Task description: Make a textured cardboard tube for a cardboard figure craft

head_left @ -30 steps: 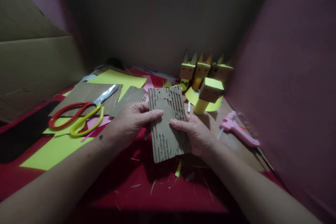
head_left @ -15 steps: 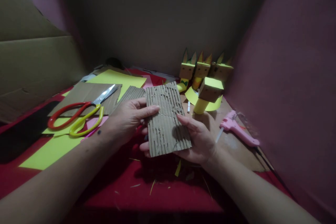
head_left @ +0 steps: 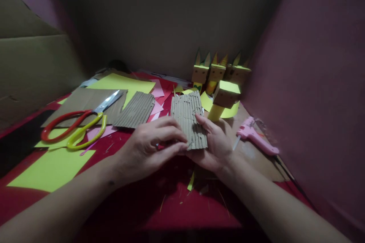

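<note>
1. Fingers first: the left hand's fingers (head_left: 172, 135) are bunched at the lower-left edge of the ribbed cardboard (head_left: 185, 112), thumb tip close to index tip. Whether they pinch the board itself or only a shred at its edge, I cannot tell.

2. Over to the right hand (head_left: 216, 146), and that is a sure hold: thumb across the ribbed face, palm behind, the cardboard held up above the red-covered desk (head_left: 171, 218), midway between the two arms.

3. The score so far, as I judge it: most of this face is bared to the ribs, with rough shreds of paper clinging here and there. Those remnants look like what is left on it.

4. Just left, a second ribbed piece (head_left: 136, 110) lies with cleaner rows, apparently done. Beside it, the smooth cardboard sheet (head_left: 74, 100) shows no ribs, with the scissors (head_left: 107, 102) resting across it.

5. At the back, box-headed figures (head_left: 200, 74) wear pointed ears; the front figure (head_left: 226, 95) has none, so it looks less complete. The pink glue gun (head_left: 253, 135) lies to its right, nobody touching it.
</note>
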Demonstrator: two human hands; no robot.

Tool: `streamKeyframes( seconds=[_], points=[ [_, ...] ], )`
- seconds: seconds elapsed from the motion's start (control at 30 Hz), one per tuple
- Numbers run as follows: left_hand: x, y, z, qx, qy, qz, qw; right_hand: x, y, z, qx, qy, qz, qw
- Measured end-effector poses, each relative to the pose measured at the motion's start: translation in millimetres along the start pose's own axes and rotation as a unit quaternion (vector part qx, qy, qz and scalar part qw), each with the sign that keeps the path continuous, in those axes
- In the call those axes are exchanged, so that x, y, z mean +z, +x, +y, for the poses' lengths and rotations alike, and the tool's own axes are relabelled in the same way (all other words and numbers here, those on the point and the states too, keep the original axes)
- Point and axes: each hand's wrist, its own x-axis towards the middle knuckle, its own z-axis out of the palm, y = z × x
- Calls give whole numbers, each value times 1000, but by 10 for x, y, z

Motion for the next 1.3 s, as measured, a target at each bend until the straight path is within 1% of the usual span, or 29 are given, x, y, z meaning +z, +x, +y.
streamKeyframes(
  seconds=[0.03, 0.1, 0.27, 0.4, 0.5, 0.67, 0.83, 0.93, 1.03, 1.17, 1.3],
  points=[
    [7, -14, 4, 22, 2, -21, 1000, 6, -1, -3, 3, 6, 6, 1000],
    [23, -32, -6, 45, 20, -38, 998, 21, -3, -5, 8, 15, 19, 1000],
    [74, -44, -36, 103, 108, -37, 988, 47, -2, 15, 6, 0, 40, 999],
    [119, -51, -37, 137, 181, -33, 973, 39, 11, 42, -12, -18, 48, 999],
    [137, -66, -44, 155, 219, -26, 963, 36, 29, 54, -11, -9, 64, 998],
    [144, -105, -47, 176, 258, -51, 949, 31, 52, 77, -22, -3, 80, 997],
    [194, -119, -13, 185, 265, -47, 945, 43, 47, 103, -30, -15, 94, 995],
    [226, -118, 3, 169, 263, -28, 949, 67, 41, 109, -36, -24, 97, 994],
    [239, -123, 2, 140, 234, -14, 962, 85, 37, 113, -47, -31, 93, 994],
    [242, -135, -13, 123, 184, -18, 975, 85, 33, 117, -58, -44, 82, 994],
    [251, -136, -8, 105, 140, -19, 984, 71, 29, 125, -53, -50, 77, 994]
  ],
)
